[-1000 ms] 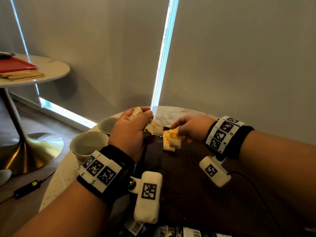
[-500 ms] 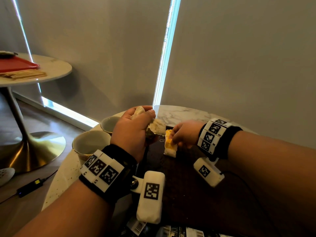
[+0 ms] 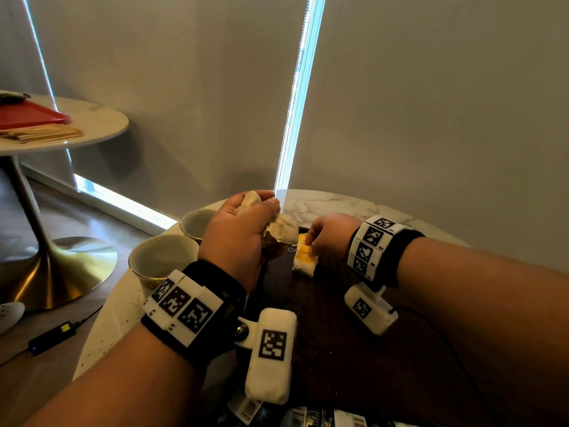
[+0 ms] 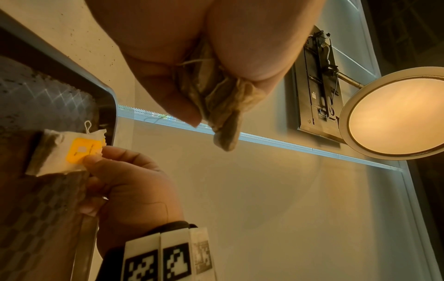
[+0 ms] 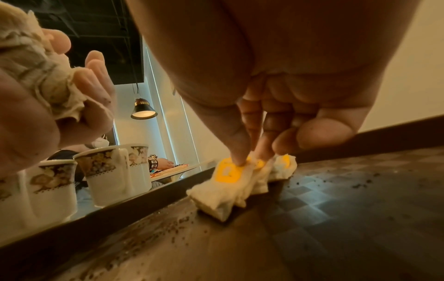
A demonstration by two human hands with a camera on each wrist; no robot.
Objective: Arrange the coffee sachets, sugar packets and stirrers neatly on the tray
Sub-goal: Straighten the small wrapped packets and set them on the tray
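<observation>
A dark tray [image 3: 338,349] lies on the round marble table. Near its far edge sits a small row of white sachets with yellow labels [image 3: 303,260]. My right hand [image 3: 311,241] pinches the top of that row, thumb on a yellow label [image 5: 228,171] and fingers behind it. In the left wrist view the yellow-labelled sachet [image 4: 65,152] lies by the tray's corner [image 4: 105,98]. My left hand [image 3: 271,229] hovers just left of them, gripping a crumpled bundle of beige sachets [image 3: 284,231] that sticks out of the fist [image 4: 223,114].
Two patterned cups [image 3: 163,257] [image 5: 105,175] stand on the table left of the tray. Dark crumbs are scattered over the tray floor [image 5: 182,220]. Barcode packets [image 3: 246,408] lie at the near edge. A second table, far left, carries a red tray [image 3: 27,115] and wooden stirrers [image 3: 43,134].
My right hand has come down and to the left, bringing the yellow-labelled sachet down against the one on the tray. My left hand keeps its bundle and has barely moved.
</observation>
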